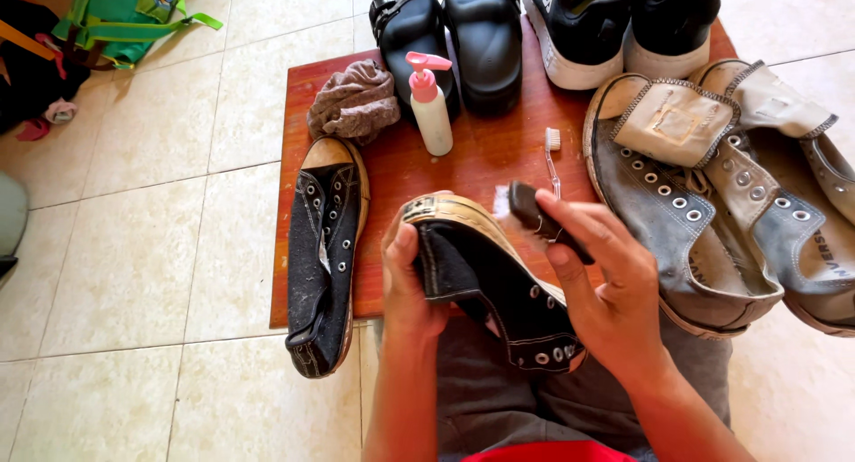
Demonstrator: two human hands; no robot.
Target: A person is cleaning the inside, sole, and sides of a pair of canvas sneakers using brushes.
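- Over the lap, at the near edge of the low red-brown table (392, 172), the left hand (405, 279) grips a black canvas shoe (485, 279) by its heel end, fingers curled shut around the cloth and the thumb lying on top.
- The right hand (606, 279) is closed on a small dark brush (534, 214), bristles set against the shoe's tan rubber rim, a dab of white foam just beside them.
- My read: short strokes along the rim work best, with the left hand holding the shoe rigid so the soft canvas does not fold.
- The canvas looks limp and dusty; the rubber edge is smooth, scuffed, curved.
- The matching black shoe (322, 257) lies flat on the table's left edge.
- A pump bottle (431, 106) with a pink top stands near a crumpled brown rag (354, 101); a toothbrush (552, 159) lies beside it.
- Grey worn sneakers (704, 204) with metal eyelets sprawl at the right.
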